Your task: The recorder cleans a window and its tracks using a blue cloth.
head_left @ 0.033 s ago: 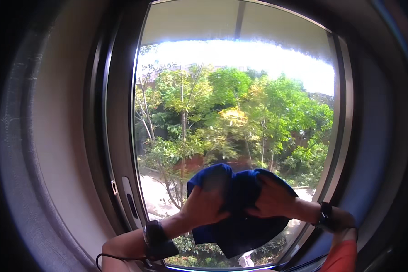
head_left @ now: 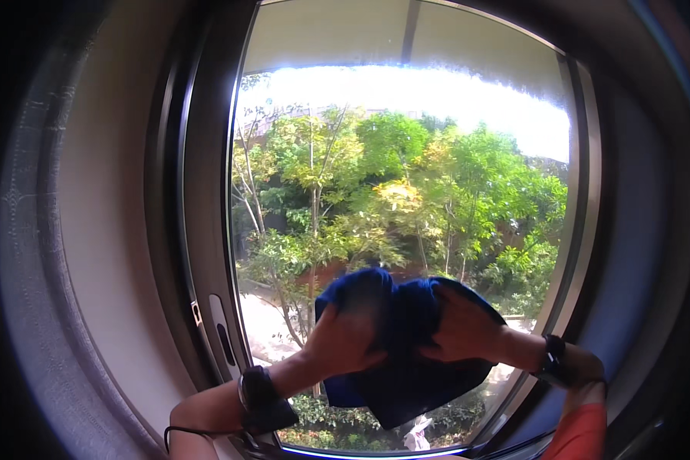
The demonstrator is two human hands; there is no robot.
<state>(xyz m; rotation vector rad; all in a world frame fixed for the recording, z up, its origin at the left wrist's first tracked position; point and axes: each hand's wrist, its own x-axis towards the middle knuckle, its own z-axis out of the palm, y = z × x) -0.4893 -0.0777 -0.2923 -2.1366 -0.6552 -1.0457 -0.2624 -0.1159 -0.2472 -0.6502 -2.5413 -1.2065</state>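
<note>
A dark blue cloth [head_left: 406, 383] lies bunched against the lower part of a window pane [head_left: 406, 253], its lower end hanging in a point. My left hand [head_left: 346, 337] presses on the cloth's left side, the fingertips partly lost in its folds. On the other side my right hand [head_left: 468, 328] spreads over the cloth, with its thumb toward the middle. Both hands hold the cloth, and its face toward the glass is hidden.
A dark window frame surrounds the glass, with a long recessed handle [head_left: 224, 333] on its left stile. Pale curtain fabric [head_left: 34, 253] hangs at the far left. Trees [head_left: 391, 192] stand outside. I wear a dark band with a device on each wrist.
Both hands and the cloth have shifted slightly upward on the glass. My hold on the cloth looks the same.
</note>
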